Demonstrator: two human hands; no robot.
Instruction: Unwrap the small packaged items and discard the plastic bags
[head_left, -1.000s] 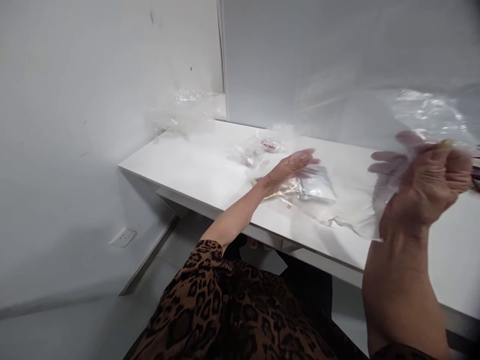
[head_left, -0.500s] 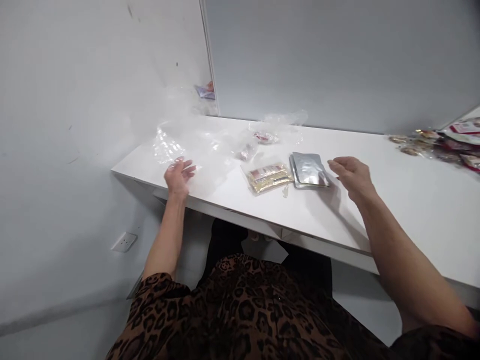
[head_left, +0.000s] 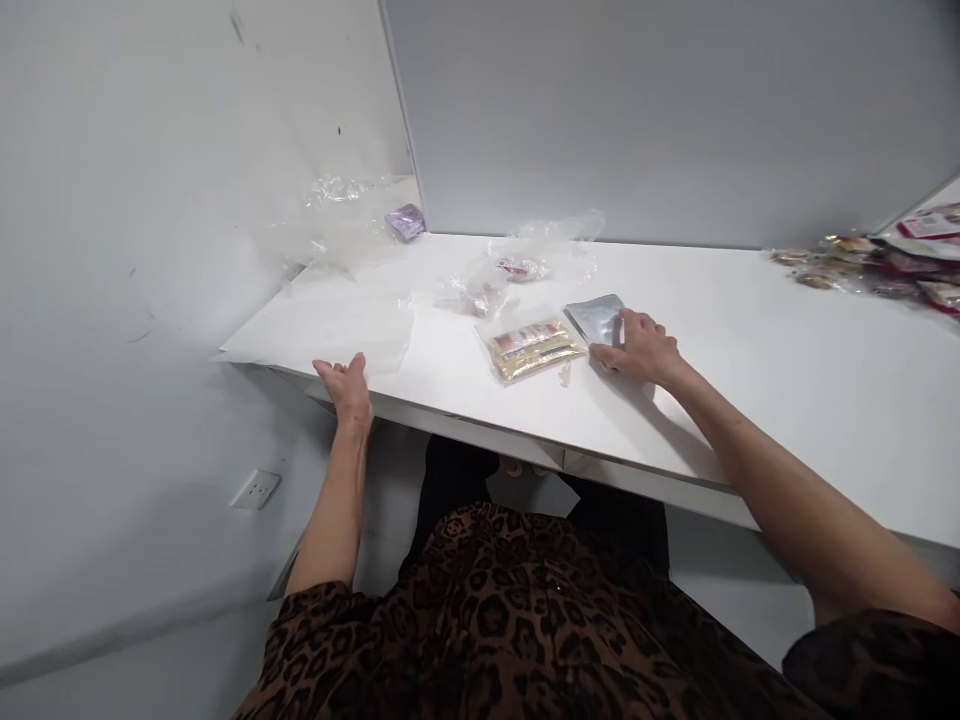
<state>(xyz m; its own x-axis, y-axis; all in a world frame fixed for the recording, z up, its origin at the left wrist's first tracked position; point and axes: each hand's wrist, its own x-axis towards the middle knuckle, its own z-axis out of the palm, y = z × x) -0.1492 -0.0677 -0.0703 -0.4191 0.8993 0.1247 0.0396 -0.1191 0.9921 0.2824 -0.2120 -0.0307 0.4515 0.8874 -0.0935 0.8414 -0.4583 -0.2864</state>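
At the table's front left edge, my left hand point(head_left: 347, 390) is open, fingers apart and palm turned up, by the near edge of a flat translucent plastic bag point(head_left: 337, 325). My right hand point(head_left: 643, 347) grips the silver foil pouches point(head_left: 596, 318), thumb on the near side and fingers over the right side. It covers their right part. Just left of them lies a clear packet point(head_left: 534, 350) with gold and reddish sachets inside. A small torn scrap point(head_left: 565, 375) rests below it.
Crumpled clear bags point(head_left: 555, 245) with small red-marked items lie toward the back. More clear plastic point(head_left: 337, 220) and a purple packet point(head_left: 406, 222) sit in the back left corner by the wall. Several packaged items point(head_left: 885, 265) are heaped at the far right. The white table point(head_left: 750, 390) meets a grey panel point(head_left: 637, 120).
My right hand has moved left onto the silver pouches and closed on them. The clear plastic near my left hand has gone to the back corner; a flat bag now shows there.
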